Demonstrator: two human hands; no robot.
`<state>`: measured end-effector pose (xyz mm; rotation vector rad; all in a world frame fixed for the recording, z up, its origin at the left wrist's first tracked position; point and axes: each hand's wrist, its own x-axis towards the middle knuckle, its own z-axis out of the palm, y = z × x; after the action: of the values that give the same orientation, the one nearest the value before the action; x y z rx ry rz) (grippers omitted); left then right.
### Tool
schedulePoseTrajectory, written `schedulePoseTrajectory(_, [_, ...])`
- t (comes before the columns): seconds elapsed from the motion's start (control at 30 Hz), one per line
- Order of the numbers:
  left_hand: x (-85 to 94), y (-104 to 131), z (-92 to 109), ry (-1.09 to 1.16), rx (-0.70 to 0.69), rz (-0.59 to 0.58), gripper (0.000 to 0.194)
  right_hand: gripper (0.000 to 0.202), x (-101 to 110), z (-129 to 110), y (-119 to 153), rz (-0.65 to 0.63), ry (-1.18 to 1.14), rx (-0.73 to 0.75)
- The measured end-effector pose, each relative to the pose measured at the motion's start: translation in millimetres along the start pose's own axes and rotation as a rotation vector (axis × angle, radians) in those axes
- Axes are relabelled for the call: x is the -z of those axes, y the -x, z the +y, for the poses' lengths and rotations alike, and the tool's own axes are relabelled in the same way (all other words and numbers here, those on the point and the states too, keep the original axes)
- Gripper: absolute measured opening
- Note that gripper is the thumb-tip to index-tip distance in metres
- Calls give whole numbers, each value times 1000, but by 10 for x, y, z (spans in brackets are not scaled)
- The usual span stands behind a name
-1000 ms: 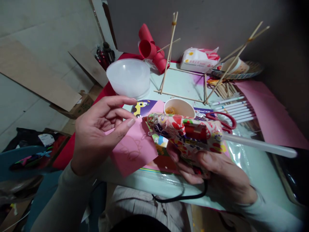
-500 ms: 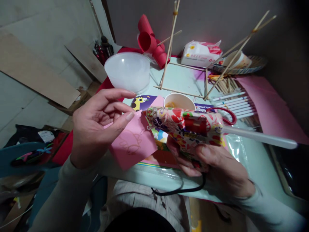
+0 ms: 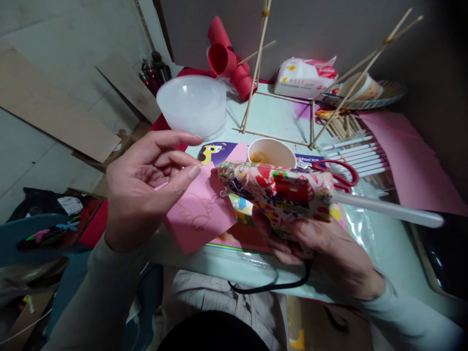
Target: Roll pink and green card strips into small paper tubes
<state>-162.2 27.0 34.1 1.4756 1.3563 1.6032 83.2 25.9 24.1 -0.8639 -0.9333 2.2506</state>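
Observation:
My right hand (image 3: 314, 243) is wrapped round the handle of a glue gun (image 3: 270, 187) covered in floral wrapping. A long whitish glue stick (image 3: 391, 208) sticks out of its back, and a black cord (image 3: 270, 288) runs from below. The nozzle points left at my left hand (image 3: 146, 185). There, the thumb and middle finger come together in a pinch, the index finger raised apart; what they hold, if anything, I cannot make out. Under these fingers is a pink paper (image 3: 203, 209) with an orange line drawing, partly hidden by the thumb.
Behind the gun stand a paper cup (image 3: 272, 151) and red-handled scissors (image 3: 340, 173). Farther back are a plastic bowl (image 3: 193, 105), a wooden stick frame (image 3: 274, 135), red paper tubes (image 3: 223, 58) and a tissue pack (image 3: 305, 80). White pens (image 3: 360, 158) lie right.
My left hand has drawn slightly left, away from the nozzle. The glue gun has shifted a little left in my right hand. The view has tilted slightly.

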Motion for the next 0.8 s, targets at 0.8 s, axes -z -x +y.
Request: schedulePoseTrajectory(0.8, [78,-61,-80,-90,212,-55,18,32,33,-32,-88,-109,45,202])
